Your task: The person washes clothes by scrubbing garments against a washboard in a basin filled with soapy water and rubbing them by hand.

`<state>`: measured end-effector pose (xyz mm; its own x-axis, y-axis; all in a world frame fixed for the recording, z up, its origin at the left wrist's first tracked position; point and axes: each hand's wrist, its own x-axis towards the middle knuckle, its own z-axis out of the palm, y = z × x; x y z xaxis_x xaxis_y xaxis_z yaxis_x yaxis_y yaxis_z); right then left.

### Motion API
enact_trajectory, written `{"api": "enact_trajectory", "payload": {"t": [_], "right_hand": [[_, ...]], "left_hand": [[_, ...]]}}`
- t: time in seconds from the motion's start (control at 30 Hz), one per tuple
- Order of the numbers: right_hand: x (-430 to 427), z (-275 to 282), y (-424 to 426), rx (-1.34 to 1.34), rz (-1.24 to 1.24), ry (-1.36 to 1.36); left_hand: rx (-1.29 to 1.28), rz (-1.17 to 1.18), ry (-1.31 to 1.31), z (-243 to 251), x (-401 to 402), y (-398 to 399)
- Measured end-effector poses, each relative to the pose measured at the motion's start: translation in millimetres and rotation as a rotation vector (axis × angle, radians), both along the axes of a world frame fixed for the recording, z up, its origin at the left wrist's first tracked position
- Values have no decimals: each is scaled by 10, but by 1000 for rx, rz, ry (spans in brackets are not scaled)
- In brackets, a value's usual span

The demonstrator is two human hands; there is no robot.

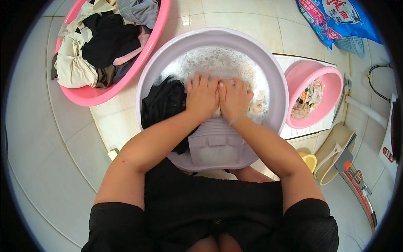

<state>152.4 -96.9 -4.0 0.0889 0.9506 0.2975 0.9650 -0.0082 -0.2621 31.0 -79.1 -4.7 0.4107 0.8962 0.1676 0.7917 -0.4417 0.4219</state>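
A large lavender plastic basin (148, 67) with a built-in washboard (217, 138) holds soapy, foamy water (207, 56). My left hand (203, 96) and my right hand (234, 97) lie side by side at the washboard's upper end, pressing on a light-coloured cloth that is mostly hidden beneath them. Both are slightly blurred. Black fabric (163, 102) lies bunched in the basin to the left of my left hand. Pale beige cloth (256, 105) shows in the suds to the right of my right hand.
A pink tub (157, 41) heaped with clothes (110, 41) stands at upper left. At right are a smaller pink basin (335, 82) with garments, a yellow bowl (308, 160), a beige container (333, 151) and a squeegee (359, 192). A blue detergent bag (343, 19) sits at upper right.
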Motion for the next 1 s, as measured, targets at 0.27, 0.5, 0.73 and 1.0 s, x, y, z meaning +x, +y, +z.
{"api": "enact_trajectory", "payload": {"t": [0.27, 0.5, 0.73, 1.0], "right_hand": [[219, -53, 36, -314, 336, 62], [383, 456, 764, -804, 53, 412], [233, 43, -65, -256, 262, 292], [149, -115, 410, -336, 135, -89]], "left_hand": [[-15, -190, -127, -102, -96, 66], [-961, -81, 8, 424, -60, 870], [-127, 78, -101, 80, -27, -120], [-172, -165, 50, -131, 5, 344]]}}
